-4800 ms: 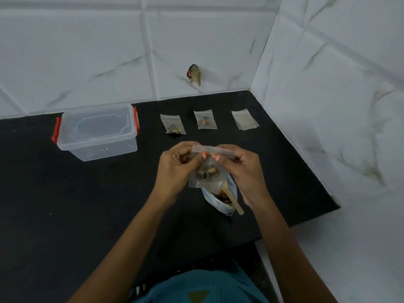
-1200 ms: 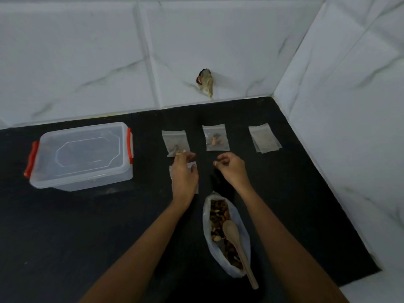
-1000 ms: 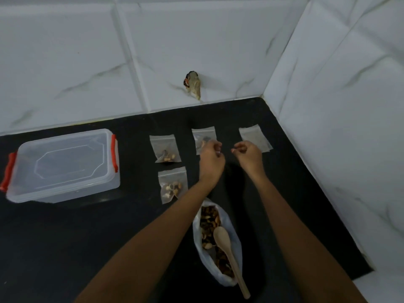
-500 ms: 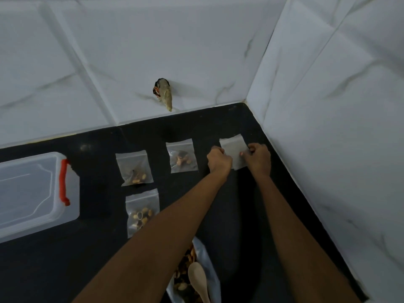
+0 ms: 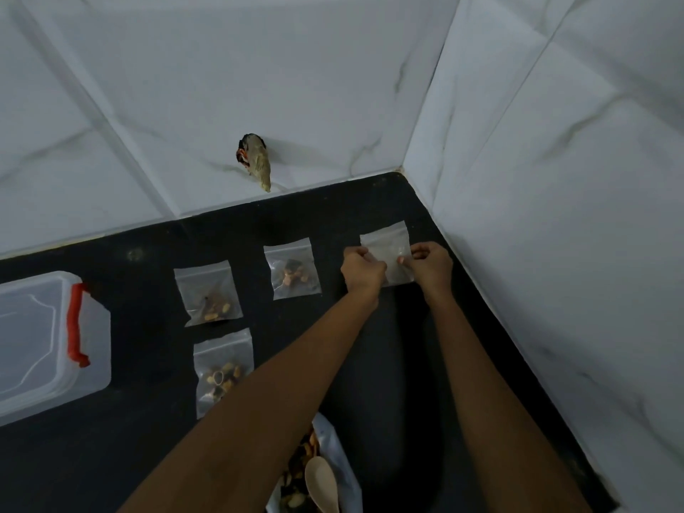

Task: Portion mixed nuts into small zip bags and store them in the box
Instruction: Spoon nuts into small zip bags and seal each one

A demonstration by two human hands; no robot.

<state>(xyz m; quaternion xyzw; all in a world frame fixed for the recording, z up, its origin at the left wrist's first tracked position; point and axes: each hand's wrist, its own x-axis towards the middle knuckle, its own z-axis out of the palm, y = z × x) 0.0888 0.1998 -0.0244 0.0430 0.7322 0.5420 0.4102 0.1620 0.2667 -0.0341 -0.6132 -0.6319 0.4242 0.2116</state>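
Both hands are on the empty zip bag (image 5: 385,240), right of centre in the frame, flat on the black counter (image 5: 148,438) close to the corner of the tiled wall (image 5: 555,216). The left hand (image 5: 362,270) has curled fingers on the bag's left edge. The right hand (image 5: 431,266) pinches its lower right part between thumb and forefinger. I can't tell if it's one bag or a thin stack. The step looks like picking up a fresh bag. If it's a stack, rub the layers apart and lift only the top sheet, so film cling doesn't drag a second one along. Keep it clear of the filled bags (image 5: 292,270) just to its left. The bag's long axis runs bottom to top of frame, with the top leaning slightly left. The zip mouth probably points to the upper frame, toward the wall, though the strip is too faint to confirm. If so, turn the mouth toward the nut bag (image 5: 348,472) and wooden spoon (image 5: 321,483) at bottom centre before opening. The box (image 5: 37,346) sits at the left edge with its lid on.
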